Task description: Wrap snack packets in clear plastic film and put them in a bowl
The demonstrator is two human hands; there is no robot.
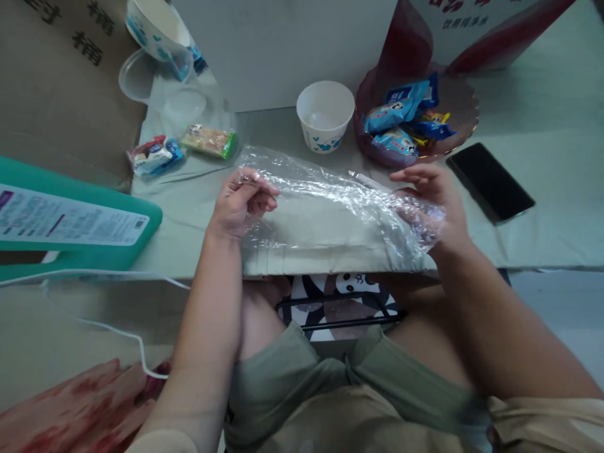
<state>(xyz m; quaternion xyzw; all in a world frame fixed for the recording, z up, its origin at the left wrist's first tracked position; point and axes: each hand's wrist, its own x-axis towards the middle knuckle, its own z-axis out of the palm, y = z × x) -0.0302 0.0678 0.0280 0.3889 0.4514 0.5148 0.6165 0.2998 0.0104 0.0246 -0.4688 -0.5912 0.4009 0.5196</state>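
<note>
A clear plastic bag (321,195) is stretched between my two hands above the front of the table. My left hand (243,198) pinches its left end, with thumb and fingers closed. The other end is bunched up against my right hand (431,201), whose thumb side holds the crumpled plastic while the upper fingers reach out loosely to the left. Just behind the film lies a slim light-coloured tool with a metal tip (361,178), partly covered by the plastic. A white paper cup with blue print (325,116) stands upright beyond the bag.
Blue snack packets (399,113) fill a pinkish glass bowl (465,135) at the back right. A phone (491,182) lies right of my right hand. Wrapped snacks (207,139), stacked paper cups (158,28) and a green container (141,220) are on the left. Boxes stand behind.
</note>
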